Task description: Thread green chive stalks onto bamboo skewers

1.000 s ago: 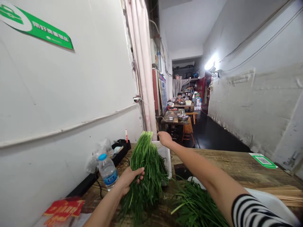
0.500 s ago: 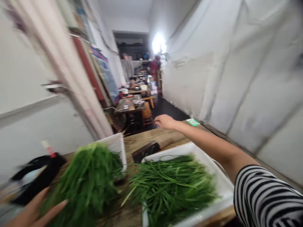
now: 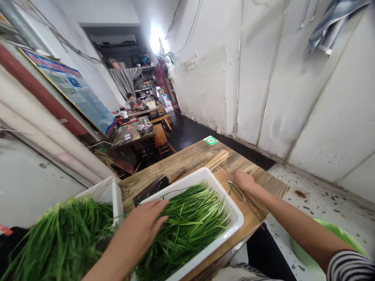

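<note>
My left hand [image 3: 146, 222] reaches over a white plastic tray [image 3: 237, 224] of long green chives [image 3: 193, 222]. Its fingers are stretched out with the thumb apart, at the left side of the chives; I cannot tell if it touches them. My right hand [image 3: 245, 182] is low over the wooden table [image 3: 172, 158], right of the tray, with curled fingers whose tips are hidden. Beside it are thin bamboo sticks [image 3: 253, 203] and a curved metal piece [image 3: 238, 190]. A dark-bladed cleaver [image 3: 152, 190] lies behind the tray.
At the left, more chives [image 3: 67, 230] spill over a second white tray [image 3: 117, 199]. Another bundle of sticks [image 3: 218, 159] lies near a green code card [image 3: 211, 140]. A green basin [image 3: 340, 234] is on the floor at right. A person [image 3: 131, 102] sits far back.
The view has swung right. My left hand has moved from the left chives to the right tray. My right hand has drawn back from the table's far edge to the sticks beside the tray.
</note>
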Available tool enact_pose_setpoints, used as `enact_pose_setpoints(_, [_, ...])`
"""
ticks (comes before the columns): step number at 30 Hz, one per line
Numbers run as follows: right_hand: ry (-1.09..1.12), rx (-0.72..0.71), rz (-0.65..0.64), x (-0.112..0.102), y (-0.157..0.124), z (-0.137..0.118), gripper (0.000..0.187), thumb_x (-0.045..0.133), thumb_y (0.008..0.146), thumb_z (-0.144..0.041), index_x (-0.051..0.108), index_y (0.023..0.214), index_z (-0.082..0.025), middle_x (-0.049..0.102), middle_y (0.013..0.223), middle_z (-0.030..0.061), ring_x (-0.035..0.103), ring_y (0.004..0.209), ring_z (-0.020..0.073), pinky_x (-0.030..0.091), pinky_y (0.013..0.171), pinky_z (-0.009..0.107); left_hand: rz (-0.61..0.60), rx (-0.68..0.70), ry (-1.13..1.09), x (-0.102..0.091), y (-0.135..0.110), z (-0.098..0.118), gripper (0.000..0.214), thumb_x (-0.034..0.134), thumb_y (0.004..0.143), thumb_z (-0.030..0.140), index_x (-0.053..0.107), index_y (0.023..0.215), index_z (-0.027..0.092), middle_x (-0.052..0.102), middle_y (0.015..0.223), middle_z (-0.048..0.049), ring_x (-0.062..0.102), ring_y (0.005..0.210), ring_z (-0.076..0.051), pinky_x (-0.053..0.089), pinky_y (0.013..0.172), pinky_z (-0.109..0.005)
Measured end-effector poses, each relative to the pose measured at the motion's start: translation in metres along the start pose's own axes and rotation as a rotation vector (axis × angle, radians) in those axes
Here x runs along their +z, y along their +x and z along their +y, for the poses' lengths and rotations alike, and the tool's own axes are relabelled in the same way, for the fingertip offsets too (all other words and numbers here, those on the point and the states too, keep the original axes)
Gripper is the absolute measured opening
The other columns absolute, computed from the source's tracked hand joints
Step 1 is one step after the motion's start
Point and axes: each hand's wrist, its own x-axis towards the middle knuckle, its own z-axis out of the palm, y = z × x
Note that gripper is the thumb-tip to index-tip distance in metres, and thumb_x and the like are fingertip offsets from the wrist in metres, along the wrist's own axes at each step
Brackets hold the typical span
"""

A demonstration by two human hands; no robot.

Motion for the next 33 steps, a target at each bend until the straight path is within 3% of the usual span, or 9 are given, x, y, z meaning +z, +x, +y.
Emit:
enact_pose_setpoints(4, [0.01, 0.116, -0.089, 0.009, 0.006, 0.0, 0.031, 0.057, 0.089, -0.027, 0.055, 0.116, -0.013, 0.057, 0.115, 0.0102, 0.06, 0.097, 0.0219, 0.051, 0.08, 0.039, -0.364, 0.179, -0.092, 0.014, 0.069, 0.067, 0.028, 0.053, 0.083, 0.027, 0.064, 0.109, 0.024, 0.063, 0.115, -0.0061, 0.057, 0.104, -0.022, 0.042, 0.091, -0.033])
enact_pose_setpoints(10, [0.079, 0.139, -0.135, 0.004, 0.014, 0.01, 0.029, 0.054, 0.091, -0.027, 0.055, 0.117, -0.015, 0.057, 0.117, 0.0091, 0.06, 0.096, 0.0208, 0.051, 0.08, 0.04, -0.511, 0.215, -0.144, 0.024, 0.059, 0.063, 0.019, 0.066, 0.074, 0.035, 0.069, 0.085, 0.021, 0.064, 0.086, -0.0045, 0.057, 0.085, -0.02, 0.041, 0.077, -0.029])
enact_pose_setpoints(12, [0.123, 0.14, -0.128, 0.002, 0.014, 0.013, 0.029, 0.054, 0.091, -0.027, 0.055, 0.117, -0.015, 0.057, 0.116, 0.0086, 0.06, 0.096, 0.0208, 0.051, 0.08, 0.04, -0.484, 0.213, -0.136, 0.025, 0.05, 0.061, 0.02, 0.068, 0.073, 0.032, 0.068, 0.089, 0.02, 0.063, 0.086, -0.0046, 0.056, 0.085, -0.02, 0.04, 0.077, -0.029])
enact_pose_setpoints(17, [0.286, 0.18, -0.076, -0.005, 0.007, 0.018, 0.029, 0.054, 0.091, -0.027, 0.055, 0.117, -0.015, 0.058, 0.116, 0.0084, 0.06, 0.096, 0.0208, 0.052, 0.08, 0.04, -0.21, 0.351, 0.006, 0.021, 0.04, 0.079, 0.017, 0.059, 0.081, 0.029, 0.065, 0.095, 0.02, 0.06, 0.096, -0.007, 0.05, 0.086, -0.02, 0.034, 0.075, -0.033])
enact_pose_setpoints(21, [0.447, 0.198, 0.024, -0.022, -0.008, 0.015, 0.024, 0.051, 0.092, -0.029, 0.059, 0.107, -0.013, 0.064, 0.1, 0.0067, 0.064, 0.079, 0.0163, 0.053, 0.068, 0.032, -0.236, 0.451, 0.151, 0.033, 0.037, 0.085, 0.019, 0.05, 0.086, 0.023, 0.063, 0.073, 0.018, 0.06, 0.078, -0.0052, 0.047, 0.078, -0.018, 0.031, 0.071, -0.033])
enact_pose_setpoints(25, [0.651, 0.118, 0.054, -0.042, -0.04, -0.002, 0.03, 0.036, 0.094, -0.028, 0.061, 0.101, -0.012, 0.063, 0.068, 0.0008, 0.048, 0.038, 0.0077, 0.037, 0.035, 0.02, -0.32, 0.361, 0.049, 0.04, 0.041, 0.074, 0.025, 0.049, 0.087, 0.023, 0.064, 0.067, 0.018, 0.062, 0.072, -0.0039, 0.05, 0.076, -0.018, 0.033, 0.072, -0.032])
enact_pose_setpoints(28, [0.807, 0.005, -0.003, -0.05, -0.076, -0.027, 0.029, 0.04, 0.09, -0.034, 0.06, 0.104, -0.018, 0.056, 0.06, -0.0048, 0.035, 0.03, 0.0043, 0.028, 0.029, 0.017, -0.233, 0.251, -0.195, 0.029, 0.052, 0.072, 0.023, 0.049, 0.086, 0.026, 0.069, 0.077, 0.02, 0.068, 0.079, -0.0037, 0.056, 0.079, -0.018, 0.036, 0.076, -0.031])
enact_pose_setpoints(30, [1.131, -0.1, -0.082, -0.048, -0.1, -0.048, 0.032, 0.046, 0.085, -0.039, 0.058, 0.103, -0.015, 0.051, 0.055, -0.0066, 0.03, 0.027, 0.0035, 0.022, 0.026, 0.016, -0.121, 0.073, -0.419, 0.023, 0.063, 0.076, 0.021, 0.051, 0.084, 0.029, 0.07, 0.083, 0.02, 0.071, 0.083, -0.0033, 0.059, 0.078, -0.018, 0.04, 0.076, -0.029])
enact_pose_setpoints(33, [1.194, -0.175, -0.221, -0.036, -0.127, -0.078, 0.036, 0.05, 0.082, -0.039, 0.058, 0.107, -0.014, 0.054, 0.055, -0.0056, 0.037, 0.029, 0.0054, 0.027, 0.029, 0.017, -0.027, -0.226, -0.772, 0.029, 0.082, 0.087, 0.021, 0.057, 0.079, 0.033, 0.071, 0.076, 0.017, 0.07, 0.072, -0.0019, 0.06, 0.071, -0.017, 0.042, 0.072, -0.027])
